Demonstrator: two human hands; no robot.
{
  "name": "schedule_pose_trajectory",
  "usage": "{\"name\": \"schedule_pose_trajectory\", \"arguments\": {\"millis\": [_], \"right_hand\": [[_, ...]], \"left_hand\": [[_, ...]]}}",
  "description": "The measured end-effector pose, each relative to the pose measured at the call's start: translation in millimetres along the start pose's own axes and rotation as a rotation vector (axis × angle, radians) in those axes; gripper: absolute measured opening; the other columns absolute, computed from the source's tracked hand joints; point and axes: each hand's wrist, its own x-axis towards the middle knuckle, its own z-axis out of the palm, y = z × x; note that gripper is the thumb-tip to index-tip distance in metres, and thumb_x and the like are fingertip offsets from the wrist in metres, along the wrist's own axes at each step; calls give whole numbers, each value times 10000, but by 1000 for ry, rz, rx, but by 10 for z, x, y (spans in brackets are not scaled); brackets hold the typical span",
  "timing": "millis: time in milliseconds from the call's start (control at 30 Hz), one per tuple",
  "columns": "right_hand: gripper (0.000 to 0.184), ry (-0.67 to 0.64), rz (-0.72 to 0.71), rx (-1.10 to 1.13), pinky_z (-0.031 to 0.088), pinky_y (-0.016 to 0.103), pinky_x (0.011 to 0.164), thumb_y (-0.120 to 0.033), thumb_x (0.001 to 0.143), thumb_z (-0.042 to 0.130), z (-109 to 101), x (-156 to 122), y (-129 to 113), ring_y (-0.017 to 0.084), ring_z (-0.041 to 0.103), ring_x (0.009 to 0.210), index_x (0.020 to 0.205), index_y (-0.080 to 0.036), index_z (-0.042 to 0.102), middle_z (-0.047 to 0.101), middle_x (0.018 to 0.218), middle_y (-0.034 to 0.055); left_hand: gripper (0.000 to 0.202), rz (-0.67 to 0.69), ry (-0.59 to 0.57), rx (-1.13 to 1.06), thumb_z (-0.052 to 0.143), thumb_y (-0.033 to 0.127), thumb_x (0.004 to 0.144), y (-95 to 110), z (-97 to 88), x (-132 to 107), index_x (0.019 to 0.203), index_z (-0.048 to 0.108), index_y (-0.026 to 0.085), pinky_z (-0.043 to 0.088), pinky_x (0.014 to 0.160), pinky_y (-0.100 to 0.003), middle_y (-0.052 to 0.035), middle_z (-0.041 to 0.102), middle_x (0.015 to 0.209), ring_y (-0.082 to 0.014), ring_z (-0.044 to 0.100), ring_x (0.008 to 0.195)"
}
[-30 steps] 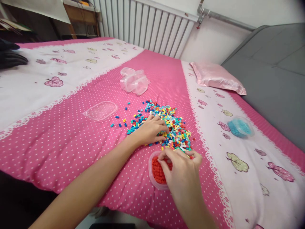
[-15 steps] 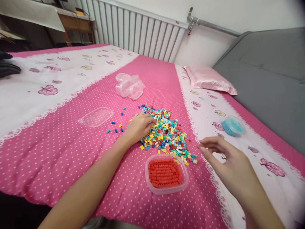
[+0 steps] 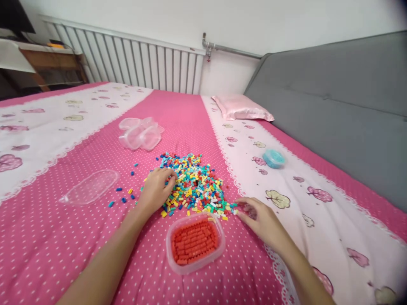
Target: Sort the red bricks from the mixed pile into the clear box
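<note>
A heap of small bricks in many colours [image 3: 194, 185] lies on the pink dotted bedspread [image 3: 54, 237]. My left hand [image 3: 154, 190] rests on the heap's left edge, its fingers curled into the bricks. My right hand [image 3: 262, 219] lies on the bedspread at the heap's lower right corner, with fingertips bent together on a few pieces; what they hold is hidden. Between my forearms, just in front of the heap, stands a clear tub [image 3: 194, 243] filled with red bricks.
A clear lid [image 3: 90, 187] lies to the left, with loose blue and yellow bricks [image 3: 124, 197] near it. Empty clear tubs [image 3: 140, 134] sit behind the heap. A tub of light-blue bricks [image 3: 273, 158] stands at the right. Pink pillow [image 3: 241, 108], grey headboard [image 3: 333, 106], radiator [image 3: 133, 63].
The view has swung to the right. My right hand left the red tub, lifted to the right, then came down at the heap's lower right corner. My left hand stayed on the heap.
</note>
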Motion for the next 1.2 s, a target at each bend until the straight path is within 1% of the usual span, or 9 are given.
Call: {"name": "schedule_pose_trajectory", "arguments": {"millis": [167, 300, 367, 500, 600, 667, 833, 1067, 1200], "right_hand": [[307, -5, 1, -19, 542, 390, 919, -267, 845, 671, 111, 21, -92, 229, 675, 954, 1140, -198, 721, 719, 1096, 81], [359, 9, -17, -14, 514, 412, 1003, -339, 913, 668, 207, 9, -143, 246, 654, 1093, 1252, -225, 688, 692, 1203, 85], [380, 26, -26, -47, 490, 442, 1049, -353, 936, 646, 275, 7, -166, 267, 630, 1164, 1295, -231, 677, 684, 1239, 96], [530, 55, -16, -111, 476, 492, 1067, -345, 898, 698, 393, 16, -202, 310, 606, 1207, 1407, -214, 623, 683, 1309, 121], [558, 45, 2, -101, 511, 467, 1015, -301, 895, 692, 445, 26, -217, 293, 640, 1125, 1441, -220, 608, 728, 1228, 112], [527, 40, -3, -72, 521, 450, 994, -277, 894, 683, 468, 33, -215, 281, 657, 1086, 1415, -211, 634, 746, 1178, 111], [426, 99, -35, 43, 504, 454, 1023, -212, 851, 668, 485, 64, -197, 266, 672, 1116, 1273, -236, 717, 755, 1212, 82], [353, 132, -16, 121, 541, 411, 894, -171, 805, 619, 433, 102, -262, 239, 686, 908, 1128, -210, 756, 765, 983, 60], [321, 159, -12, 121, 547, 389, 844, -163, 795, 601, 412, 109, -287, 236, 673, 879, 1066, -205, 767, 761, 968, 65]], "left_hand": [[280, 25, -14, -20, 440, 355, 953, -28, 10, 10, 866, 677, 233, 490, 888, -409, -63, 728, 942, -265, 647, 911], [278, -1, 41, -13, 466, 382, 954, -77, 19, 18, 997, 699, 238, 455, 1045, -464, -85, 728, 1151, -292, 640, 1130], [283, -33, 73, -6, 476, 377, 943, -106, 19, 21, 1035, 700, 232, 429, 1091, -497, -97, 722, 1210, -310, 628, 1187], [282, -93, 109, -15, 478, 345, 917, -143, -1, 20, 1044, 694, 214, 463, 1063, -505, -103, 741, 1182, -321, 656, 1157], [272, -114, 122, -29, 469, 340, 916, -138, -18, 14, 1024, 688, 219, 489, 1036, -481, -87, 760, 1133, -302, 677, 1120], [264, -114, 119, -35, 471, 341, 912, -126, -21, 11, 1006, 688, 224, 494, 1032, -471, -79, 765, 1123, -294, 684, 1109], [246, -117, 116, -48, 472, 341, 897, -111, -11, 11, 965, 685, 238, 496, 1025, -454, -63, 771, 1087, -282, 688, 1084], [241, -125, 104, -64, 476, 365, 905, -107, -18, 14, 935, 681, 243, 486, 1012, -468, -64, 766, 1075, -294, 680, 1079], [246, -125, 100, -62, 473, 362, 906, -110, -12, 19, 927, 686, 241, 484, 1001, -467, -66, 760, 1046, -290, 681, 1042]]}}
